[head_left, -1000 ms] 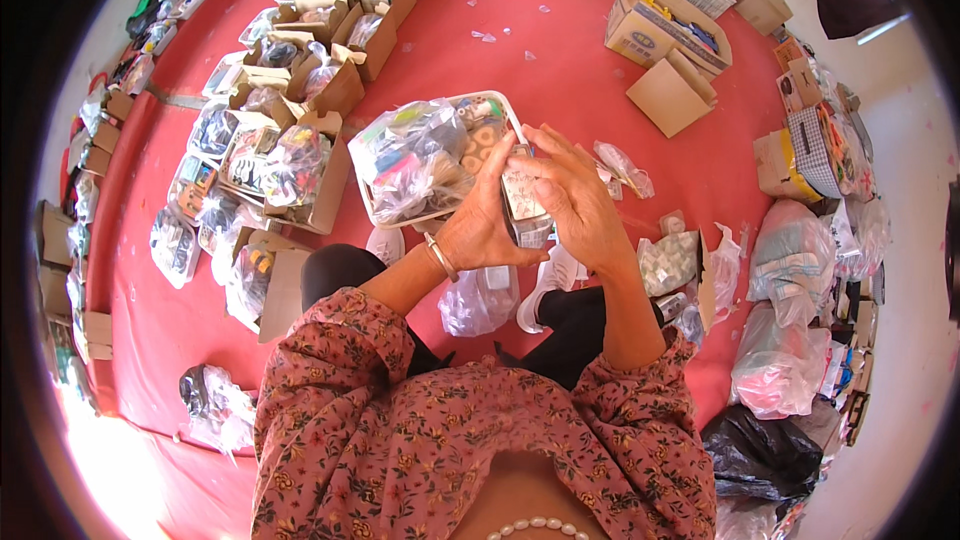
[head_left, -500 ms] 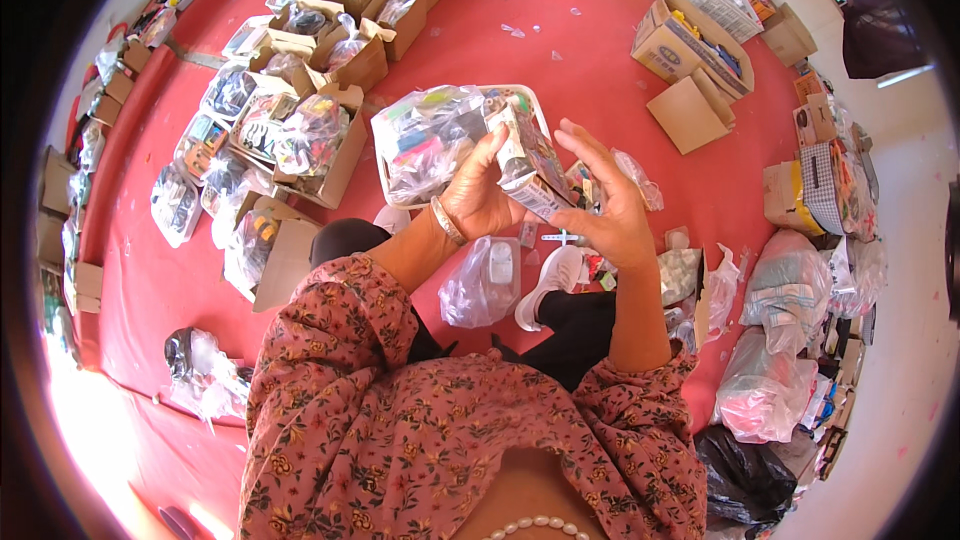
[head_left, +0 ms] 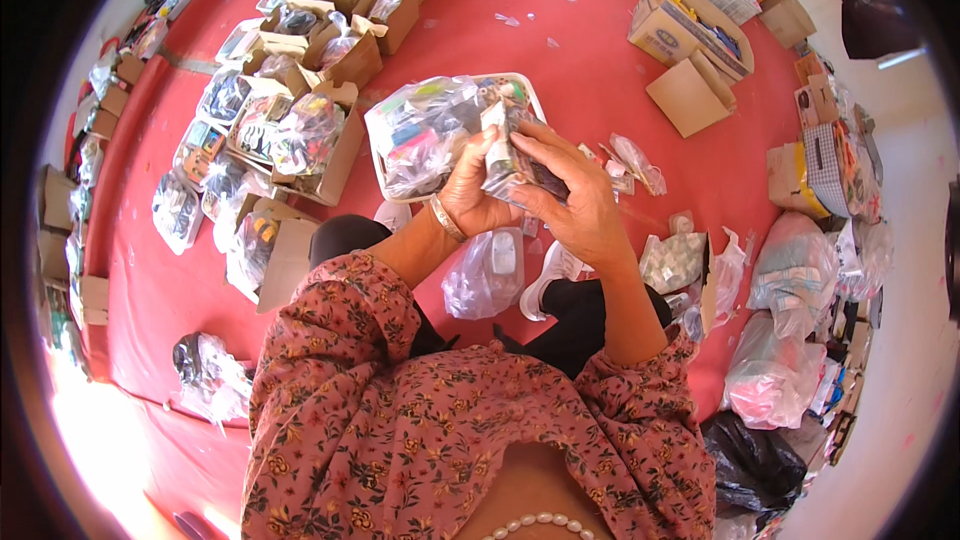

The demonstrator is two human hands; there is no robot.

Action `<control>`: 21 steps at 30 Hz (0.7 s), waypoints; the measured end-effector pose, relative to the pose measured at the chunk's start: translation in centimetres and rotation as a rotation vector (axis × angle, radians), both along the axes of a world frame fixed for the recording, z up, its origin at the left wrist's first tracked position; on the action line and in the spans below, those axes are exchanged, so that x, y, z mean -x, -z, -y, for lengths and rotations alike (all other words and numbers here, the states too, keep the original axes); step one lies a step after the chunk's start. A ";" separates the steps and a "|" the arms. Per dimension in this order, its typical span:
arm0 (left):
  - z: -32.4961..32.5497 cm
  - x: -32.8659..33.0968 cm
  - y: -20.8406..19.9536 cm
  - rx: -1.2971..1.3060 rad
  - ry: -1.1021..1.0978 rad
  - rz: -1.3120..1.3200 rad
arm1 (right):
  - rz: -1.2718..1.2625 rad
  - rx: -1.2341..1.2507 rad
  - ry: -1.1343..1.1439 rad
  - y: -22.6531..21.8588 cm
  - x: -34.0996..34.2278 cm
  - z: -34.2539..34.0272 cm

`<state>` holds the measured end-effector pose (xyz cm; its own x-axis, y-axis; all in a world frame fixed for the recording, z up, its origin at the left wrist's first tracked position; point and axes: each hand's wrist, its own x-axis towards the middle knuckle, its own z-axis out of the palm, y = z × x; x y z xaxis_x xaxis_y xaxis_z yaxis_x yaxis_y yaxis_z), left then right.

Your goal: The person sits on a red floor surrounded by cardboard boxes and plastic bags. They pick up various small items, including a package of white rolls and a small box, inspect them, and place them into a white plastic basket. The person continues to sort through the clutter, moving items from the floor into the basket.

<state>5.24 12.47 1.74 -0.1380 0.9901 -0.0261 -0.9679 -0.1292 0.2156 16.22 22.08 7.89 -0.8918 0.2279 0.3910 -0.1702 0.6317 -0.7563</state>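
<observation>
A small printed packet with a shiny clear wrapping [head_left: 497, 172] is held up between both my hands. My left hand [head_left: 466, 196] grips its left side, thumb up along the edge. My right hand [head_left: 578, 198] closes over its right side, fingers bent across the top and hiding part of it. Just beyond them stands a white basket [head_left: 376, 172] filled with clear bags of colourful small goods [head_left: 425, 130]. On the floor below my hands, between my feet, lies a clear plastic bag with a pale container [head_left: 485, 275].
Open cardboard boxes of bagged goods [head_left: 320, 155] line the left. A large carton [head_left: 690, 30] and an open-flapped box [head_left: 690, 95] stand far right. Stuffed plastic bags [head_left: 790, 265] and a black bag [head_left: 752, 460] lie along the right wall. Loose packets [head_left: 638, 162] lie on the red floor.
My right hand has moved left and closed onto the packet; its fingers were spread beside it before. The packet has turned, and its printed faces show less.
</observation>
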 end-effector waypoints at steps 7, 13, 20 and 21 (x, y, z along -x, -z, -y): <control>0.2 -0.2 -1.8 -0.170 0.071 0.066 | -0.103 0.376 0.088 -1.3 -1.6 -2.8; 0.2 1.1 0.3 -0.174 -0.045 -0.074 | 0.155 0.523 0.288 0.3 -1.9 -2.8; -0.2 0.7 -0.1 -0.178 0.039 -0.285 | 0.490 0.769 0.196 -0.9 -2.6 -3.5; -0.4 0.5 -0.5 -0.198 0.051 -0.320 | 0.503 0.791 0.214 -0.8 -2.7 -3.7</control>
<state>4.77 12.87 2.21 -0.0583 0.9776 0.2024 -0.8619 -0.1515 0.4838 18.93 25.83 8.70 -0.8222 0.4388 -0.3626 0.3502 -0.1123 -0.9299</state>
